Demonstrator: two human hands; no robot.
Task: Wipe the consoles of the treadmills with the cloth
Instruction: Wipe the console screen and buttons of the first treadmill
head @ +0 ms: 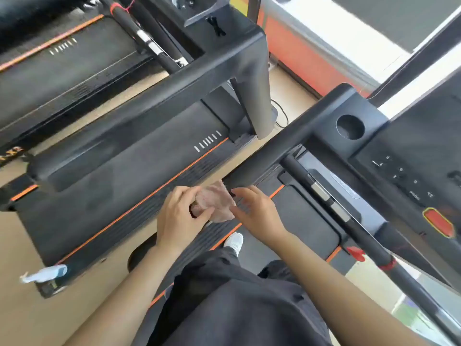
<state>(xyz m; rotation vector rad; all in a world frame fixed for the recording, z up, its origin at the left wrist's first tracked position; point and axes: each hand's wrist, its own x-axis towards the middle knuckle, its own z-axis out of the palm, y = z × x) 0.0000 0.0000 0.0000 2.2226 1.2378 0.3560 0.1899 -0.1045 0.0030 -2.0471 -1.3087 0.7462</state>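
A crumpled pale pink cloth [216,203] is bunched between both hands, just below the end of a black treadmill handrail [264,156]. My left hand [178,216] grips the cloth from the left. My right hand [257,212] touches the cloth's right side with fingers spread. The black console [409,171] of the treadmill I stand on is at the right, with white button marks, a round cup holder [350,126] and a red stop button [439,222]. A neighbouring treadmill's console [214,28] is at the top centre.
A second treadmill deck [119,186] with orange stripes lies to the left, and a third is at the top left. A white spray bottle [45,273] rests at the second deck's corner. My white shoe [234,242] stands on the belt. A red safety clip [356,253] hangs from the right handlebar.
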